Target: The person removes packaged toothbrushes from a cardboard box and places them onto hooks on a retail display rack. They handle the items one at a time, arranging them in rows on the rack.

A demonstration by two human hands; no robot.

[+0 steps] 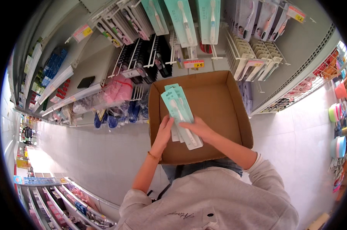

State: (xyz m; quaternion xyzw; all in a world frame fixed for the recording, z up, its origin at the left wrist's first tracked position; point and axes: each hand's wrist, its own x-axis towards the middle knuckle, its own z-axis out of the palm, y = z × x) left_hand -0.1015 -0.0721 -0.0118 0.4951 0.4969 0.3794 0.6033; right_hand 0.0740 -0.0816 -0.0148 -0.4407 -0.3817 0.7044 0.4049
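Note:
A small stack of toothbrush packs (178,100), teal at the top and fading to white, is held between my two hands above an open cardboard box (240,111). My left hand (164,133) closes on the stack's left edge, with a beaded bracelet at its wrist. From the other side my right hand (199,128) grips the packs, its thumb lying across the top one. The top pack shows a white toothbrush through its front. Other packs peek out behind it, fanned slightly. The brown floor of the box shows around them.
Teal toothbrush packs (182,21) hang from hooks straight ahead, above the box. Black packs (152,57) hang to their left, pale ones (253,57) to their right. A dark phone-like slab (86,82) lies on the left shelf. Another shelf rack (62,203) stands at lower left.

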